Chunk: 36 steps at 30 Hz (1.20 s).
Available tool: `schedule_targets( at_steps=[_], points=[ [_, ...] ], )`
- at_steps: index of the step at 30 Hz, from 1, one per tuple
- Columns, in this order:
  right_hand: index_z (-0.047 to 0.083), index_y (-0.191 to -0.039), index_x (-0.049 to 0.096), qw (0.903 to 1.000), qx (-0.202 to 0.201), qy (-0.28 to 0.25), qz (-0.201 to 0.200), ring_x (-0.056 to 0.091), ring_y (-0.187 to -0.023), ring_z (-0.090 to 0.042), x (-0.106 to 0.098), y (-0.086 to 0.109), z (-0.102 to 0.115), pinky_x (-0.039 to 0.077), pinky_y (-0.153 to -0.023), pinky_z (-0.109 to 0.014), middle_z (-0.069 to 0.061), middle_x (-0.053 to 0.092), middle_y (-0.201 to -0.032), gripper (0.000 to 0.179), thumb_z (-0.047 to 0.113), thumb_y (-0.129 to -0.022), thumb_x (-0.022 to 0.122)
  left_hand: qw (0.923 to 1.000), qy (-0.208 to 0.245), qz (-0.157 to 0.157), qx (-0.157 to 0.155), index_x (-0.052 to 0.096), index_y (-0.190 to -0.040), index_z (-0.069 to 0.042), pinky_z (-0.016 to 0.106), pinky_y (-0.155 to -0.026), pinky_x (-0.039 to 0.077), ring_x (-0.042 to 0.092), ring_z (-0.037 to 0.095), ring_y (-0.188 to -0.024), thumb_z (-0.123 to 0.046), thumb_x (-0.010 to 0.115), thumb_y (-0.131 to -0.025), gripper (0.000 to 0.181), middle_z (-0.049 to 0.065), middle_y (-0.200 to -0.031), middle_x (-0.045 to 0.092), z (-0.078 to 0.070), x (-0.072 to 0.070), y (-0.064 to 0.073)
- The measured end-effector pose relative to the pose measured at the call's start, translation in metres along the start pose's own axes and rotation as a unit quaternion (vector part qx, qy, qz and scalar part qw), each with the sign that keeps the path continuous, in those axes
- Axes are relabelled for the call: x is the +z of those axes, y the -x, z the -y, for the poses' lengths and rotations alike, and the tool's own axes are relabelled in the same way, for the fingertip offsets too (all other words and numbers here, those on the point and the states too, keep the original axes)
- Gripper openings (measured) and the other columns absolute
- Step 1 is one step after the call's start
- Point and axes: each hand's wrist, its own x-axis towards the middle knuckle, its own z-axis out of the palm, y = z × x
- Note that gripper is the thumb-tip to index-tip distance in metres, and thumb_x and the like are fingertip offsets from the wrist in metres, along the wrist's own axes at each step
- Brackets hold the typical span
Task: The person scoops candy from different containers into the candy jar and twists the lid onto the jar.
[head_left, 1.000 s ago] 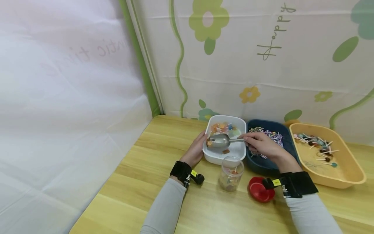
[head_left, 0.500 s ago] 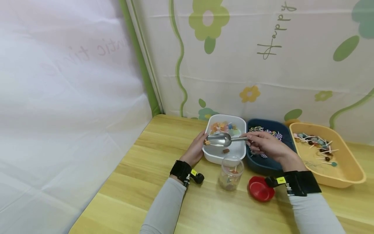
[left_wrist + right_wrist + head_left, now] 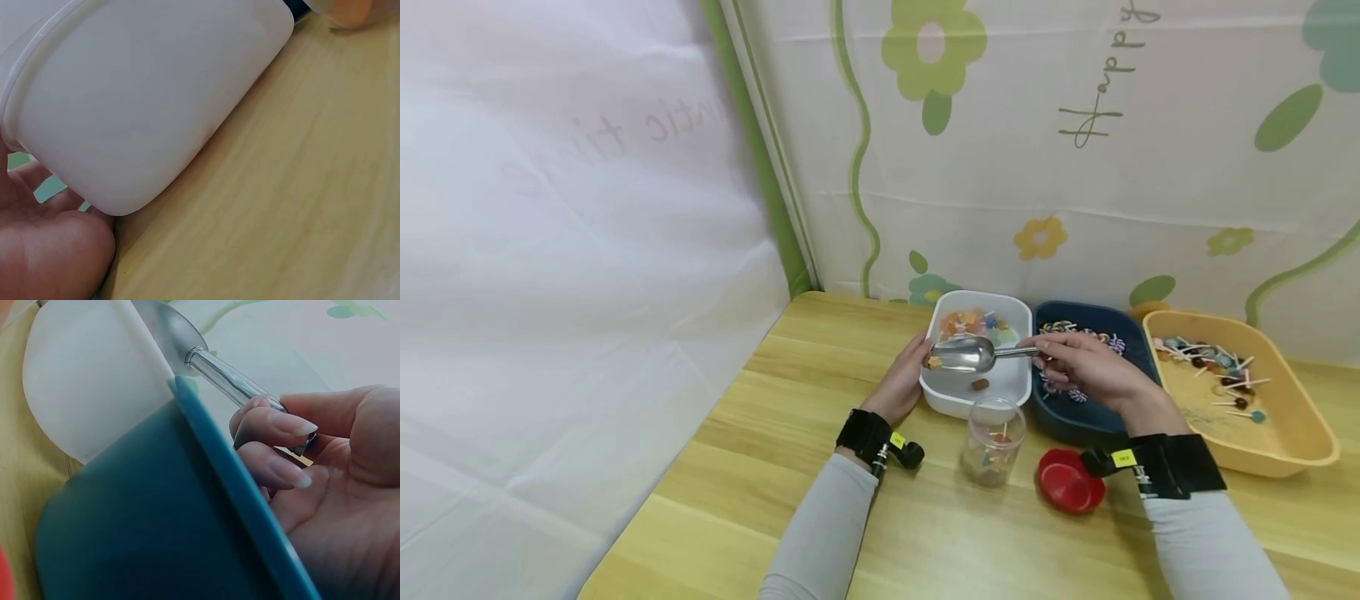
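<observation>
Head view centres on the white tray point(image 3: 951, 405), which stands on the wooden desk point(image 3: 752, 450) before a printed cloth point(image 3: 970, 200). Above the tray's middle, the metal scoop point(image 3: 973, 357) is held almost level, its mouth by the tray's left rim and its handle reaching past the right rim. An orange piece point(image 3: 934, 362) shows at the mouth.

The right hand point(image 3: 1093, 372), to the right of the tray, pinches the end of that handle; the right wrist view shows the thumb against it and the other fingers curled in. The left hand point(image 3: 901, 383) touches the tray's left outer wall, gaps showing between its fingers; I cannot tell whether its thumb hooks over the rim.

Inside the tray, small coloured candies point(image 3: 967, 322) cluster at the far end, with one brown piece point(image 3: 980, 384) nearer the front. Just right of the tray sits the blue tray point(image 3: 1075, 427) with striped candies; farther right comes the yellow tray point(image 3: 1292, 442), holding lollipops point(image 3: 1227, 362). On the white tray's near side stands the clear jar point(image 3: 988, 454), upright, uncovered, with some candies inside. Nearer and to the right of the tray lies the red lid point(image 3: 1070, 483).
</observation>
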Motion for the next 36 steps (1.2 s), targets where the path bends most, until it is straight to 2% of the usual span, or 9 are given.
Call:
schedule_targets(
  at_steps=[5, 11, 17, 24, 28, 31, 36],
  points=[
    [-0.001, -0.131, 0.048, 0.9998, 0.006, -0.003, -0.016, 0.042, -0.061, -0.015, -0.001, 0.001, 0.001, 0.038, -0.052, -0.023, -0.014, 0.048, -0.088, 0.044, 0.031, -0.101, 0.042, 1.0000, -0.003, 0.000, 0.002, 0.029, -0.146, -0.025, 0.040, -0.112, 0.019, 0.020, 0.013, -0.133, -0.032, 0.036, -0.103, 0.044, -0.002, -0.151, 0.023, -0.001, 0.000, 0.000],
    [-0.003, -0.130, 0.047, 0.9997, 0.007, -0.014, -0.017, 0.041, -0.059, -0.014, 0.003, 0.000, -0.004, 0.035, -0.050, -0.021, -0.009, 0.048, -0.085, 0.043, 0.029, -0.102, 0.041, 1.0000, -0.005, 0.000, 0.000, 0.030, -0.146, -0.026, 0.040, -0.112, 0.017, 0.019, 0.014, -0.134, -0.033, 0.035, -0.103, 0.044, -0.002, -0.151, 0.022, 0.003, -0.001, 0.001],
    [-0.003, -0.130, 0.048, 0.9998, 0.000, -0.009, -0.017, 0.040, -0.059, -0.016, 0.001, -0.001, -0.002, 0.035, -0.051, -0.023, -0.009, 0.047, -0.084, 0.043, 0.030, -0.102, 0.041, 1.0000, -0.004, 0.000, 0.007, 0.030, -0.146, -0.023, 0.040, -0.111, 0.021, 0.024, 0.014, -0.132, -0.030, 0.037, -0.103, 0.044, 0.000, -0.148, 0.028, 0.001, 0.000, 0.001],
    [-0.003, -0.131, 0.046, 0.9994, 0.005, -0.013, -0.030, 0.041, -0.061, -0.014, -0.002, -0.001, -0.002, 0.036, -0.050, -0.020, -0.012, 0.048, -0.088, 0.044, 0.029, -0.102, 0.040, 0.9998, -0.005, 0.014, 0.013, 0.028, -0.147, -0.023, 0.042, -0.111, 0.023, 0.026, 0.015, -0.132, -0.031, 0.036, -0.103, 0.046, -0.002, -0.150, 0.027, -0.001, 0.001, 0.001],
    [-0.002, -0.131, 0.046, 0.9994, 0.007, -0.009, -0.034, 0.039, -0.059, -0.015, -0.003, 0.002, -0.002, 0.033, -0.049, -0.023, -0.012, 0.047, -0.087, 0.044, 0.029, -0.102, 0.039, 0.9997, 0.004, 0.016, 0.020, 0.029, -0.147, -0.022, 0.042, -0.111, 0.023, 0.028, 0.016, -0.131, -0.031, 0.037, -0.103, 0.046, -0.003, -0.148, 0.030, 0.000, 0.001, 0.002],
    [-0.003, -0.131, 0.046, 0.9992, -0.001, -0.011, -0.038, 0.038, -0.058, -0.017, -0.007, 0.005, -0.001, 0.032, -0.050, -0.026, -0.010, 0.046, -0.085, 0.044, 0.030, -0.102, 0.040, 0.9994, 0.009, 0.022, 0.024, 0.031, -0.146, -0.023, 0.042, -0.110, 0.023, 0.029, 0.016, -0.130, -0.031, 0.037, -0.103, 0.044, -0.004, -0.146, 0.033, 0.001, 0.000, 0.002],
    [-0.007, -0.128, 0.043, 0.9978, -0.041, -0.024, -0.045, 0.037, -0.058, -0.017, -0.017, 0.015, 0.007, 0.029, -0.049, -0.028, -0.008, 0.048, -0.084, 0.042, 0.026, -0.102, 0.039, 0.9992, 0.014, 0.026, 0.027, 0.032, -0.145, -0.024, 0.042, -0.111, 0.023, 0.027, 0.020, -0.132, -0.030, 0.036, -0.103, 0.043, -0.001, -0.148, 0.031, 0.000, 0.000, 0.003]
  ],
)
